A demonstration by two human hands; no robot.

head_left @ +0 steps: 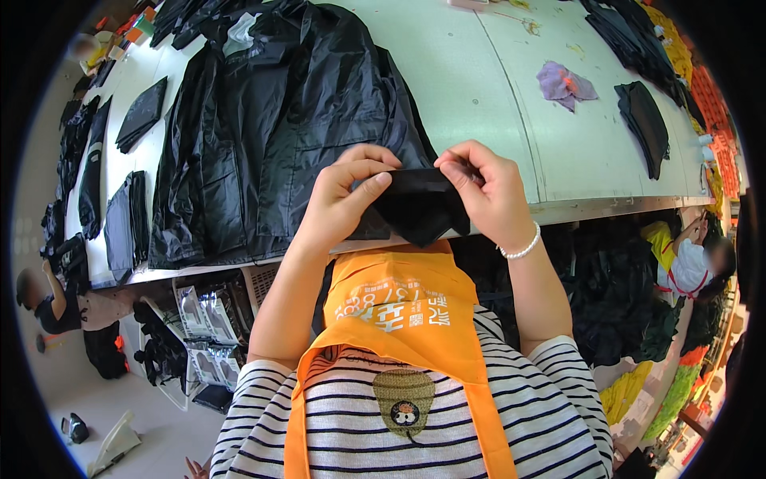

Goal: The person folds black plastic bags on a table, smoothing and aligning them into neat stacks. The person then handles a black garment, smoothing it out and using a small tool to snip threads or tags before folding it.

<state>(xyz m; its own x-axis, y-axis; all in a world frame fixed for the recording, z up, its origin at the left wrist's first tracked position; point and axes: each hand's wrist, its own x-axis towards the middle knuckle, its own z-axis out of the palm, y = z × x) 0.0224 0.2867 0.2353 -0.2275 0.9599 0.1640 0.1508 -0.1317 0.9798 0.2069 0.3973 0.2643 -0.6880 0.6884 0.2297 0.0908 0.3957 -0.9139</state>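
Observation:
Both hands stretch a small piece of black fabric [421,203] level between them, just in front of the table edge. My left hand [351,190] pinches its left upper corner between thumb and fingers. At the other corner, my right hand [488,190] pinches the same edge, a beaded bracelet on its wrist. The lower part of the fabric hangs down in a point. Behind my left hand, a shiny black jacket [263,128] lies spread over the table, its lower side close to the front edge.
On the white table [447,72] lie a crumpled purple cloth [565,85], a folded dark garment [643,128] and folded black pieces [142,116] at the left. A rack with packaged items [209,319] stands below left. People work at far left and right.

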